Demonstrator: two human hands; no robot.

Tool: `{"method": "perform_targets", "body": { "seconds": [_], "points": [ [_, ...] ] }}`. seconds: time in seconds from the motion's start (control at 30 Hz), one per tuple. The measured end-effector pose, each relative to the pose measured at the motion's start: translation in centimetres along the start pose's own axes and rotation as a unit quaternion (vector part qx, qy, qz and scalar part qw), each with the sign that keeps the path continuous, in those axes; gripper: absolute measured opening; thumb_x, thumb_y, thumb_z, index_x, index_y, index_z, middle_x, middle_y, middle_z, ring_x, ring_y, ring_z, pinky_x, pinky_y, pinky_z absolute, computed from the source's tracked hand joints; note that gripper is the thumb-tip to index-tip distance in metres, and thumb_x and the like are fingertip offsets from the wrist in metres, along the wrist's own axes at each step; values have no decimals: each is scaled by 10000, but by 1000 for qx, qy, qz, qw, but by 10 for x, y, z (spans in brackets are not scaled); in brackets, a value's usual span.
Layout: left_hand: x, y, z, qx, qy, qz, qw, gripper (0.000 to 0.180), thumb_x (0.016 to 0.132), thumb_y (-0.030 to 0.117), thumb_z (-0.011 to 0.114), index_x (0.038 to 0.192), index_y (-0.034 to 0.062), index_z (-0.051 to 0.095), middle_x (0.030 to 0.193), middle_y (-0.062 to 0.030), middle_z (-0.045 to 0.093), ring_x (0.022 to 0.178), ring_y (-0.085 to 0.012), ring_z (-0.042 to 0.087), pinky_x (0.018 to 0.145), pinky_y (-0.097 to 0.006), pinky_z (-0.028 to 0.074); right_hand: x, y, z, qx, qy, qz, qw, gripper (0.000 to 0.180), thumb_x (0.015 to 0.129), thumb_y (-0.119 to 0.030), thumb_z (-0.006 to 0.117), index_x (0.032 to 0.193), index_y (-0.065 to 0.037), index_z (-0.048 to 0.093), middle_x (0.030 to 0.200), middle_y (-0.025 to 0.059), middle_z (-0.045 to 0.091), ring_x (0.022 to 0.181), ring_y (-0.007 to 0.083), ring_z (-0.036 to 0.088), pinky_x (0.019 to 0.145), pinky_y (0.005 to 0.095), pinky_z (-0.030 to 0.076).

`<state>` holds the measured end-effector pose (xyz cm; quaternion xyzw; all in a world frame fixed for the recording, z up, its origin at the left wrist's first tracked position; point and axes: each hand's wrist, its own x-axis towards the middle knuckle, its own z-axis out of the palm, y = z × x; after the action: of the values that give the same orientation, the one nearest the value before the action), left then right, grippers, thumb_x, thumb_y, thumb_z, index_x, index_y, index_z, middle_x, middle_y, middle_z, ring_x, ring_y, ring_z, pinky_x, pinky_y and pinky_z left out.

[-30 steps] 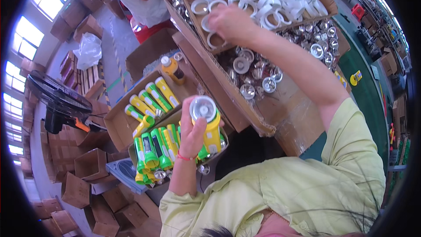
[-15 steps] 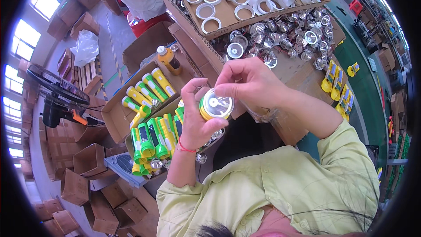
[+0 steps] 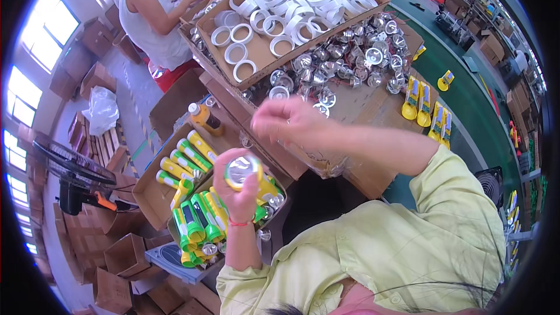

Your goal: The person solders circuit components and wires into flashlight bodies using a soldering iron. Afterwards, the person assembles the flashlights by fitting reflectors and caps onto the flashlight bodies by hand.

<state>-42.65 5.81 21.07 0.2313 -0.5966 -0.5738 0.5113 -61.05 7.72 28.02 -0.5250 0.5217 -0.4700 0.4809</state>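
Note:
My left hand (image 3: 235,191) is wrapped round a flashlight (image 3: 242,170), its round silvery reflector facing up and a yellow-green edge showing at the rim. The rest of its body is mostly covered by my fingers. My right hand (image 3: 294,119) hangs apart from it, above and to the right, near the cardboard work surface. Motion blurs its curled fingers, so whether anything is between them cannot be made out. Just beyond it lies a heap of silvery reflectors (image 3: 335,58) with thin wires. Green and yellow flashlights (image 3: 201,221) lie in a box below my left hand.
A cardboard tray (image 3: 256,76) of white rings rests over the reflectors. An orange-capped bottle (image 3: 205,118) stands in the box at left. Yellow flashlight parts (image 3: 417,102) lie at the right edge. A person (image 3: 153,14) works at far left; a black fan (image 3: 73,166) stands left.
My right hand has left the flashlight's front and moved up and away. My left hand, with the flashlight, has shifted lower left in the picture. The view has swung, showing more of the other person.

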Motion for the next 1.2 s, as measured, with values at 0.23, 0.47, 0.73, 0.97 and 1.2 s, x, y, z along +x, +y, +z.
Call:
{"method": "perform_targets", "body": {
  "seconds": [0.23,0.47,0.73,0.97,1.2],
  "points": [
    [16,4,-1,-93,-3,8,996,459,777,310,634,1086,60,403,809,-126,550,662,-207,583,603,-294,488,87,-6,-157,-697,234,-258,627,371,731,-176,645,1100,-183,608,1014,64,563,949,276,543,785,398,475],
    [14,-3,0,-21,-13,40,999,479,659,54,642,1066,16,391,895,-101,541,751,-132,573,680,-244,476,77,-39,-147,-353,203,-219,887,226,848,-235,589,915,-28,649,808,17,623,768,128,596,670,268,482],
    [0,5,14,-9,-86,-41,995,598,674,176,716,1128,15,361,977,-72,504,868,-129,544,750,-244,449,-26,1,5,39,6,-30,999,240,782,-50,657,1019,-45,618,964,44,613,670,34,561,551,185,462],
    [-17,19,26,-95,-108,-43,989,624,728,265,718,1150,20,329,995,-64,501,903,-96,514,755,-224,428,-57,30,19,-264,154,-454,837,163,711,-72,676,835,-3,595,914,97,569,843,254,562,695,324,467],
    [-35,19,33,-134,-107,-30,985,888,700,704,570,1184,1,326,1002,-51,506,920,-114,533,796,-241,447,-89,24,25,-292,64,-517,802,282,713,-87,673,969,19,623,979,133,583,890,299,583,755,366,498]
  ]
}}
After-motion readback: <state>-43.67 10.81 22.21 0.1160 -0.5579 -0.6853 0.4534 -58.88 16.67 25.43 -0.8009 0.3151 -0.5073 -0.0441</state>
